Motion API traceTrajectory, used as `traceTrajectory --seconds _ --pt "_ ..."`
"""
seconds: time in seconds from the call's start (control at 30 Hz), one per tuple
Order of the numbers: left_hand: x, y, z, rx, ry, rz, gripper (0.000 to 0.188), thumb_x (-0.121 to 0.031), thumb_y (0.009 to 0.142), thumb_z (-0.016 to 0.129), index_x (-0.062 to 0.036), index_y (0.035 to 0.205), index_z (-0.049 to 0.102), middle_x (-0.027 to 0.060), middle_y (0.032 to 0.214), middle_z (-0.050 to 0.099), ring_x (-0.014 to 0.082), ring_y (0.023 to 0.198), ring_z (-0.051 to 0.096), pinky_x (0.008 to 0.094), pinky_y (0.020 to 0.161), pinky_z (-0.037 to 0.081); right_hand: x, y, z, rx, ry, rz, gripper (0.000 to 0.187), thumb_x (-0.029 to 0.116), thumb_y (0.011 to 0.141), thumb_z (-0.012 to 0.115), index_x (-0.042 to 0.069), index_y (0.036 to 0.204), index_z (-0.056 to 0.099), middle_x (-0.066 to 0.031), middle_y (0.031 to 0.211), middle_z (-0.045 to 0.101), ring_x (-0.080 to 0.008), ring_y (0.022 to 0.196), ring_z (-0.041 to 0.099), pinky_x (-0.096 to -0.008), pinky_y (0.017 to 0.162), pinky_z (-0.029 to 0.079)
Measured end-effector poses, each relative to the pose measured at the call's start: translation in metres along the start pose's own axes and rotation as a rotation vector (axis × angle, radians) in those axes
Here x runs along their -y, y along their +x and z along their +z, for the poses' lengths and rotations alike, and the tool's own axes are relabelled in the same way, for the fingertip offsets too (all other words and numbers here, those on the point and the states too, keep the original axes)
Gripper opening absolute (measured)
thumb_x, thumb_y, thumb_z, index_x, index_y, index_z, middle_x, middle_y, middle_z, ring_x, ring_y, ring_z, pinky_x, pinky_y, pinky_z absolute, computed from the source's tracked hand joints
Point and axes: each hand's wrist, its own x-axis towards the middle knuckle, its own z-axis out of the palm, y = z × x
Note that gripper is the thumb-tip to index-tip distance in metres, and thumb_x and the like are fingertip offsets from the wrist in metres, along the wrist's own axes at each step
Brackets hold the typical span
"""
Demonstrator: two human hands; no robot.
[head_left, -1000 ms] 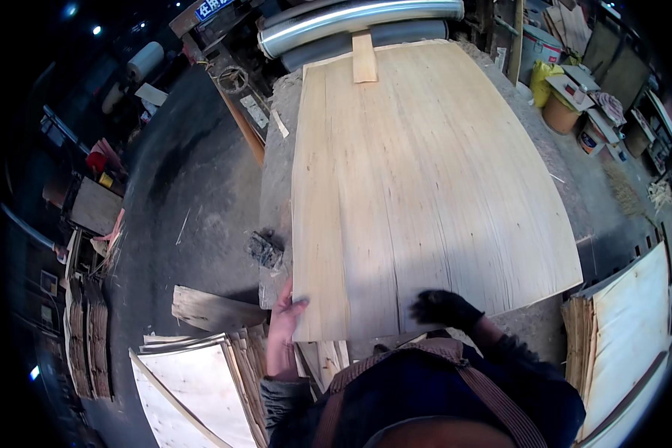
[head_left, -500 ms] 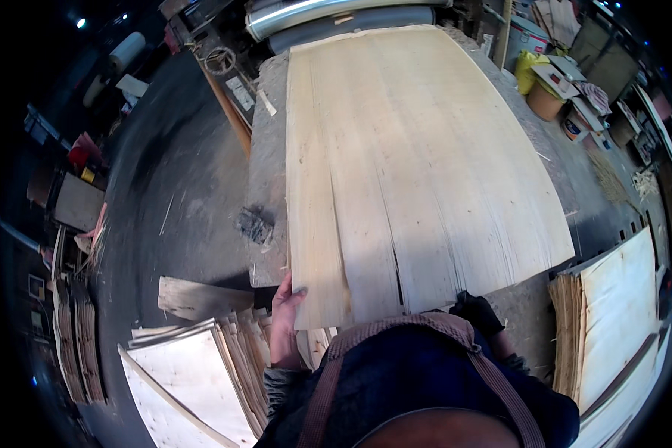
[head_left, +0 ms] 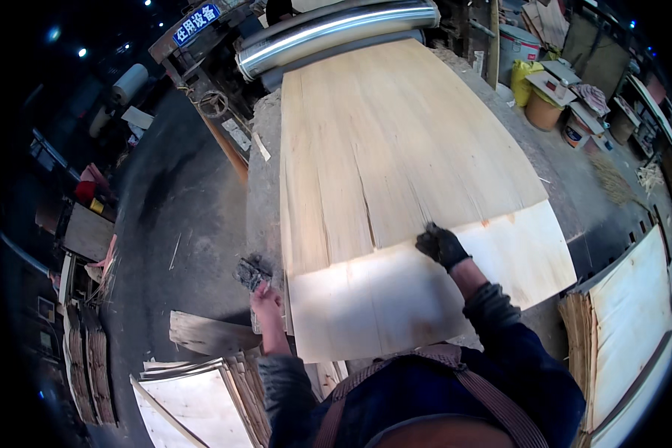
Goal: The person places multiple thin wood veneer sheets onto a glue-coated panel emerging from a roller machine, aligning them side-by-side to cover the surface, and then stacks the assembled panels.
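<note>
**Tan sheet (head_left: pixel 403 142) shifts toward the rollers (head_left: pixel 343 35)**

At left, our bare left hand (head_left: pixel 267 300) is now off the sheet's edge and at a dark crumpled clump (head_left: pixel 251 270) (a glove or rag, perhaps) on the counter (head_left: pixel 265 187); its fingers are partly curled, and we cannot tell whether they grip it. Mid-counter, the tan sheet lies farther forward, far edge near the rollers, so a pale sheet (head_left: pixel 373 310) beneath shows at our end. Further right, our gloved right hand (head_left: pixel 442 248) bends its fingers at the tan sheet's near edge; any pinch is unclear. Left to right, we count one near-left stack (head_left: pixel 190 407), one clump, two rollers, two sheets, and at least one right-hand stack (head_left: pixel 635 306).
</note>
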Motion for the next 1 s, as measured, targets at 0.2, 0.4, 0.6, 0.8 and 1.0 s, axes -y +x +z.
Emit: traceTrajectory --seconds 0.2,0.4,0.6,0.8,1.0 --pt "0.051 -0.086 0.008 0.219 0.992 0.396 0.063 -0.016 0.066 0.069 0.0007 0.120 0.042 0.0266 0.123 0.039 0.0393 0.114 0.039 0.0440 0.093 0.035 0.020 0.123 0.007 0.191 0.142 -0.110 0.010 0.016 0.085 0.052 0.008 0.084 0.058 -0.0075 0.079 0.063 -0.0252 0.080 0.061 -0.0443 0.085 0.047" --pt "0.061 -0.099 0.003 0.163 1.087 0.479 0.069 -0.021 0.067 0.067 0.0028 0.124 0.037 0.0252 0.126 0.035 0.0389 0.118 0.034 0.0415 0.096 0.035 -0.002 0.082 0.033 0.221 -0.075 -0.003 0.019 0.013 0.083 0.052 0.004 0.100 0.055 -0.0105 0.101 0.059 -0.0260 0.097 0.056 -0.0415 0.084 0.047" --pt "0.047 -0.088 0.008 0.149 1.004 0.407 0.062 -0.015 0.066 0.066 -0.0013 0.121 0.042 0.0203 0.120 0.042 0.0362 0.109 0.044 0.0399 0.091 0.039 -0.066 -0.071 -0.033 0.446 -0.058 0.324 0.036 0.014 0.085 0.052 0.002 0.118 0.044 -0.0189 0.106 0.056 -0.0333 0.094 0.058 -0.0447 0.081 0.048" --pt "0.027 -0.089 0.004 0.168 1.115 0.546 0.046 -0.001 0.068 0.058 -0.0002 0.113 0.050 0.0183 0.109 0.053 0.0323 0.101 0.052 0.0365 0.087 0.042 -0.101 -0.176 -0.089 0.385 0.043 0.454 0.030 0.019 0.085 0.053 -0.001 0.107 0.051 -0.0182 0.105 0.057 -0.0329 0.097 0.056 -0.0433 0.086 0.044" --pt "-0.056 -0.093 0.001 0.499 0.147 0.002 0.051 0.013 0.072 0.046 -0.0024 0.121 0.045 0.0130 0.094 0.060 0.0196 0.086 0.060 0.0259 0.072 0.047 -0.099 -0.205 -0.109 0.375 -0.303 0.261 0.025 0.019 0.088 0.048 -0.002 0.101 0.052 -0.0119 0.096 0.057 -0.0220 0.088 0.057 -0.0328 0.081 0.047"
